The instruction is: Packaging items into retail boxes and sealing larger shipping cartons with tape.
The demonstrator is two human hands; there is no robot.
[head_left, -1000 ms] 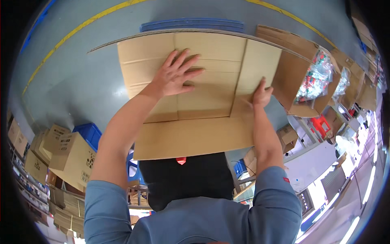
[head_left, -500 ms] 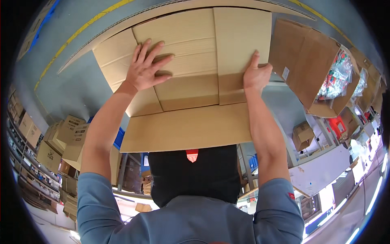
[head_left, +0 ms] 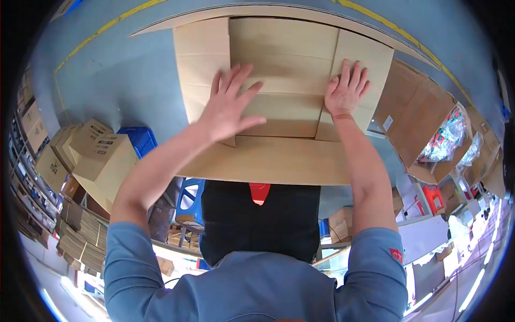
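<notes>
A large brown cardboard box [head_left: 279, 158] lies before me, its near long flap folded out toward me and its far long flap [head_left: 300, 12] standing outward. The short left flap [head_left: 201, 56] and right flap [head_left: 367, 56] are folded in, with a creased middle panel [head_left: 284, 64] between them. My left hand [head_left: 228, 110], slightly blurred, is spread over the left flap's inner edge; whether its palm touches cannot be told. On the right flap, my right hand [head_left: 346, 94] lies flat with its fingers stretched out. Both hands hold nothing.
An open carton [head_left: 413, 112] of plastic-bagged items [head_left: 445, 134] stands at right, near a red plastic piece [head_left: 433, 198]. To the left are several cartons [head_left: 104, 155] and a blue bin [head_left: 138, 140]. Yellow lines [head_left: 107, 24] mark the floor.
The box has shifted rightward in view. My right hand has gone from a curled, thumb-up pose to lying flat on the right flap. My left hand has moved rightward and slightly down in view.
</notes>
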